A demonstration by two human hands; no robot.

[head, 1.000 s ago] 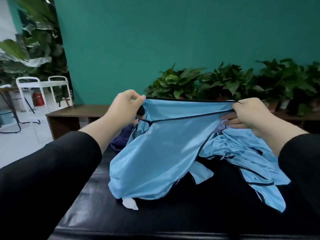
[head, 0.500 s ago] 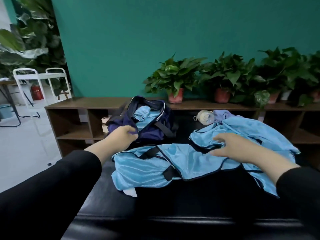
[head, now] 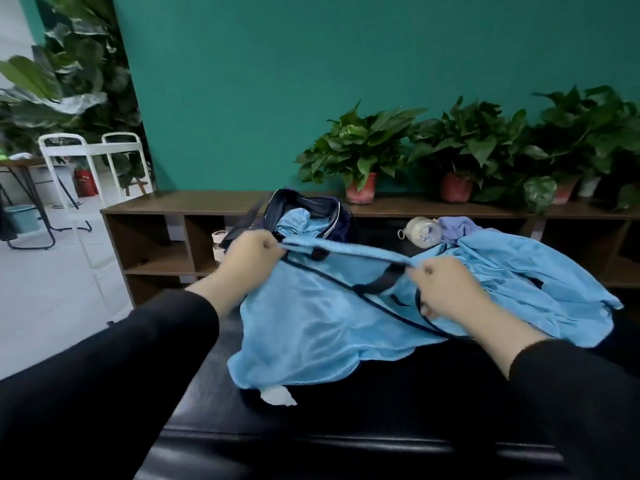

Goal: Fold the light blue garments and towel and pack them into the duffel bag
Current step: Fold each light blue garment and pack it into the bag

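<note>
Light blue mesh, the garment (head: 322, 327) hangs at centre above the black bench (head: 346, 420), its dark-trimmed top edge gripped by the left hand (head: 247, 259) at 10 o'clock and pinched by the right hand (head: 441, 289) at 2, the navy duffel bag (head: 308, 216) beyond at 12 with blue cloth inside

A light blue garment (head: 311, 317) with dark trim hangs stretched above the table. A second (head: 540, 271) lies crumpled right of it. The navy duffel bag (head: 341, 220) behind stands open, blue cloth inside.
</note>
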